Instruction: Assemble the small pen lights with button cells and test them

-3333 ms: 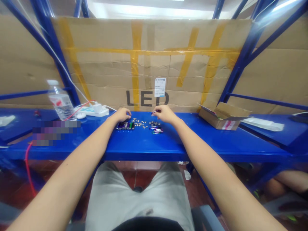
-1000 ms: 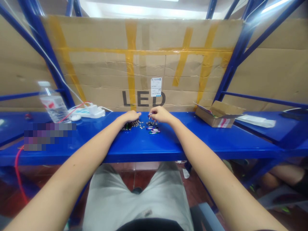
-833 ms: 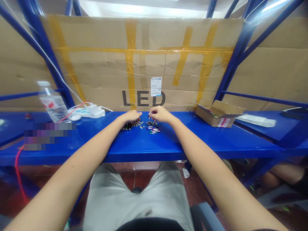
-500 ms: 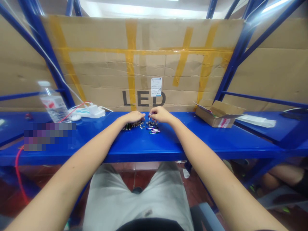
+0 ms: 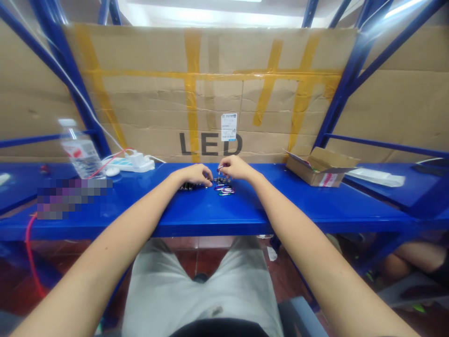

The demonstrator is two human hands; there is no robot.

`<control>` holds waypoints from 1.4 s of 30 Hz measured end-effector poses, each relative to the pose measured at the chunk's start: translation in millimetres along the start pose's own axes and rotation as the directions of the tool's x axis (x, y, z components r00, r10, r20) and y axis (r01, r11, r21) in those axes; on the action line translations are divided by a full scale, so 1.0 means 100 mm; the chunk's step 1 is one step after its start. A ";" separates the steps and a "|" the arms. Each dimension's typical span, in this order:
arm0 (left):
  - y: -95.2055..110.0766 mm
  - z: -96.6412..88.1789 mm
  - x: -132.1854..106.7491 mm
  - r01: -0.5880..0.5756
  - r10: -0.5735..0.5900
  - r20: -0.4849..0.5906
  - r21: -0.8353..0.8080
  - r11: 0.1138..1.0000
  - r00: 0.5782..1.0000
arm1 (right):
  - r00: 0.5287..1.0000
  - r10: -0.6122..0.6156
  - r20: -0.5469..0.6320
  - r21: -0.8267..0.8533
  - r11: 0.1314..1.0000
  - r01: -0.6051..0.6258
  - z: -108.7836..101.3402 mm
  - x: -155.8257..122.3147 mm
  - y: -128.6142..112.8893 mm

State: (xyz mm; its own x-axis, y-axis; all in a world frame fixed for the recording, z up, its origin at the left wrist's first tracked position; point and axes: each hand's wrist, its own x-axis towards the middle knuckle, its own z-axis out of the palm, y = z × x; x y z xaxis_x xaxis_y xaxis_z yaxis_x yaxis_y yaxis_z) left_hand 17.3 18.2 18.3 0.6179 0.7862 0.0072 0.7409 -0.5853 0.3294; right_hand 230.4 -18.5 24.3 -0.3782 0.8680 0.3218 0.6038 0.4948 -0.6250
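My right hand is closed in a pinch on a small purple-red carabiner, held just above the blue table. Facing it, my left hand is bent downward over a pile of small metal parts, mostly covering them; its fingertips are curled together, and anything between them is too small to make out. Dark shiny pieces poke out under the left palm. Between the hands lies a cluster of small metal fittings. Nearer to me are several coloured carabiners, green, purple and pink among them.
An open cardboard box stands to the right, beside a white packet. Left are a water bottle, a power strip and a red cable. A large cardboard sheet walls the back. Another person's leg shows lower right.
My left hand has shifted slightly right and its fingertips have dipped toward the table, covering metal rings that showed before. The right hand keeps the carabiner in nearly the same place.
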 end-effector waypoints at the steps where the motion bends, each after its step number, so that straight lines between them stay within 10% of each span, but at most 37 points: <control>1: 0.00 0.00 0.00 0.003 -0.003 0.006 -0.010 1.000 1.000 | 1.000 0.000 0.000 -0.001 1.000 0.000 0.00 0.00 0.00; 16: -0.07 -0.05 -0.05 -0.058 0.043 -0.110 -0.136 0.989 0.993 | 1.000 0.015 0.012 0.064 0.998 -0.015 0.00 0.00 -0.01; 22: 0.07 0.05 -0.11 -0.253 0.068 -0.546 -0.272 0.928 0.835 | 0.998 0.056 0.001 0.355 0.933 -0.053 0.01 0.01 -0.08; 29: 0.25 0.25 -0.05 -0.397 0.014 -0.595 -0.518 0.758 0.804 | 0.996 0.088 0.010 0.553 0.830 -0.079 0.03 -0.03 -0.12; 42: 0.23 0.18 -0.07 -0.452 -0.029 -0.684 -0.512 0.730 0.729 | 0.991 0.062 -0.120 0.630 0.776 0.028 0.05 0.02 -0.11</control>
State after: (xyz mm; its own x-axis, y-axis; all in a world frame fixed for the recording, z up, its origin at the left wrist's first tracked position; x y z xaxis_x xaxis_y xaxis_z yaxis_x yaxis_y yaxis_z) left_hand 35.0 -4.2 8.6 0.2487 0.7253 0.6420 0.1265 -0.6815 0.7208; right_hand 219.4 -21.9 27.9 -0.2530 0.8958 0.3654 0.0159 0.3815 -0.9242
